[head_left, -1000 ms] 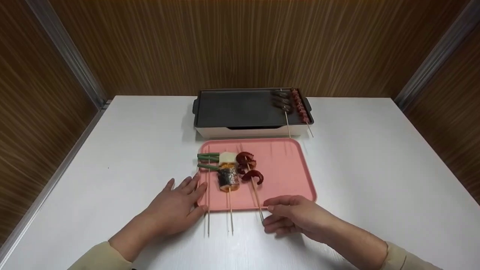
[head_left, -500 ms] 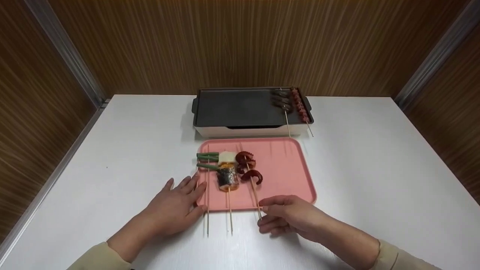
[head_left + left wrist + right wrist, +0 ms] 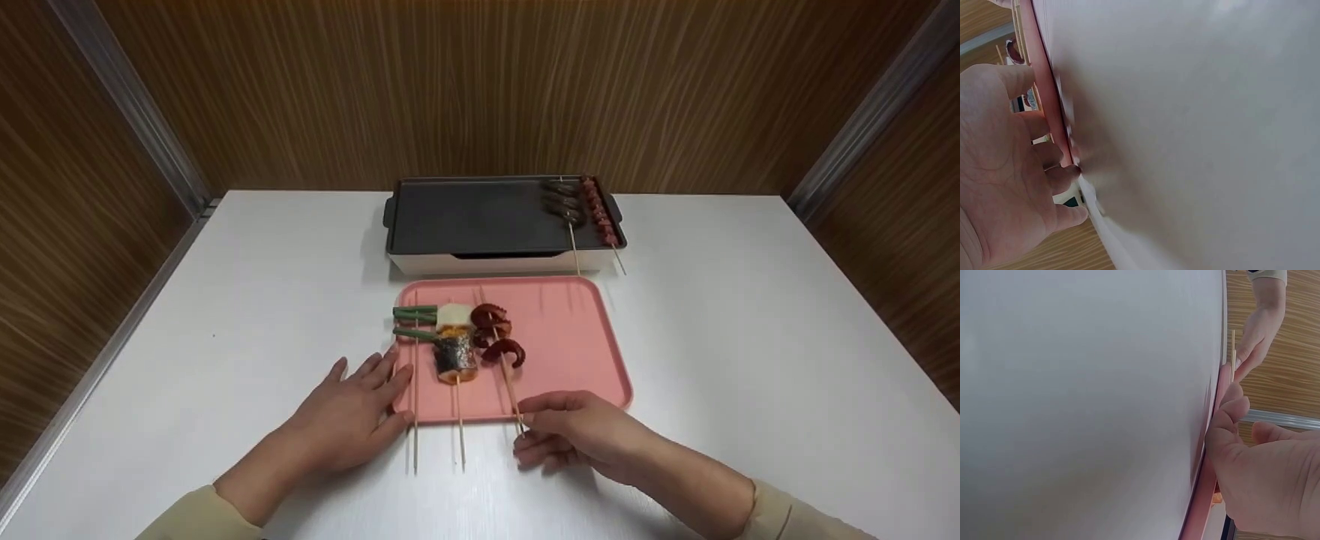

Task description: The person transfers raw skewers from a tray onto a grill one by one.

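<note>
A pink tray (image 3: 570, 360) lies on the white table, bearing three skewers. The octopus skewer (image 3: 504, 351), with curled red tentacles, has its stick end at the tray's near rim. There my right hand (image 3: 592, 431) pinches it between thumb and fingertips. Spread fingers of my left hand (image 3: 349, 420) rest along the tray's left rim, near the stick of the green bean skewer (image 3: 414, 316). Between the two lies a fish skewer (image 3: 456, 360) with silvery-dark skin and a white piece above. In the left wrist view, the left hand's fingers (image 3: 1061, 177) touch the rim.
Behind the tray stands a black-topped griddle (image 3: 465, 217) with a pale base. On its right side lie a dark brown skewer (image 3: 564, 202) and a red meat skewer (image 3: 598, 210), their sticks jutting over the front. Wood-grain panels (image 3: 480, 90) enclose the table.
My right hand has shifted slightly left, its fingertips moving in to the end of the octopus skewer. My left hand and the tray stay nearly in place.
</note>
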Demonstrator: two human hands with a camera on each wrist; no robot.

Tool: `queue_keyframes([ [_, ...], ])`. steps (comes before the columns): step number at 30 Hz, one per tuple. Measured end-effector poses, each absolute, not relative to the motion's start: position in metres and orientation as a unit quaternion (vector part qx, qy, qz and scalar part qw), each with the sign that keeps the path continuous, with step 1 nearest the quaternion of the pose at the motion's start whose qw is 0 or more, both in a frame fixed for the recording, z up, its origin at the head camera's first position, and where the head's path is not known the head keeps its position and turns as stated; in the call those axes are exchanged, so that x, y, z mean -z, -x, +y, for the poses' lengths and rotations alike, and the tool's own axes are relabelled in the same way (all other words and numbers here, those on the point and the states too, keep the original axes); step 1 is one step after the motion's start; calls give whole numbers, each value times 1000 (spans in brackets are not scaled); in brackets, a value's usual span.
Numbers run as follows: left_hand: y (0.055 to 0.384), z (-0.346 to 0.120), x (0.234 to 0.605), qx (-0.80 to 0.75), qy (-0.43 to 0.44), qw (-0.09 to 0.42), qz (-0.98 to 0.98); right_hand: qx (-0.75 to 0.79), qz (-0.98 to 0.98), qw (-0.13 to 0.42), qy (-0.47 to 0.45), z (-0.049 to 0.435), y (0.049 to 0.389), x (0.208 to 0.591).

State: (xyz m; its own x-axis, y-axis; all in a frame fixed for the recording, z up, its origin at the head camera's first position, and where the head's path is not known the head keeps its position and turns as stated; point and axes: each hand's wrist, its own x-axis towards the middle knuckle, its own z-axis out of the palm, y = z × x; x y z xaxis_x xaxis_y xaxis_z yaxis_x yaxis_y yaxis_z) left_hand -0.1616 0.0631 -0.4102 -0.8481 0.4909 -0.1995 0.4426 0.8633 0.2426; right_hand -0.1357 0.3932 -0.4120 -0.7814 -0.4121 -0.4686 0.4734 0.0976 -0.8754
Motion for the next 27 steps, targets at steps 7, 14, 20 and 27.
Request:
queue_keyframes([
  [7,162,63,412,-94,-240,129,958,675,662,327,-14,391,136,411],
  [14,161,63,411,-94,-238,131,958,676,661,324,-13,390,136,411],
  [20,161,62,412,-98,-240,128,957,676,666,315,-11,390,136,412],
  [27,161,62,413,-101,-240,127,957,678,673,296,-14,390,135,413],
])
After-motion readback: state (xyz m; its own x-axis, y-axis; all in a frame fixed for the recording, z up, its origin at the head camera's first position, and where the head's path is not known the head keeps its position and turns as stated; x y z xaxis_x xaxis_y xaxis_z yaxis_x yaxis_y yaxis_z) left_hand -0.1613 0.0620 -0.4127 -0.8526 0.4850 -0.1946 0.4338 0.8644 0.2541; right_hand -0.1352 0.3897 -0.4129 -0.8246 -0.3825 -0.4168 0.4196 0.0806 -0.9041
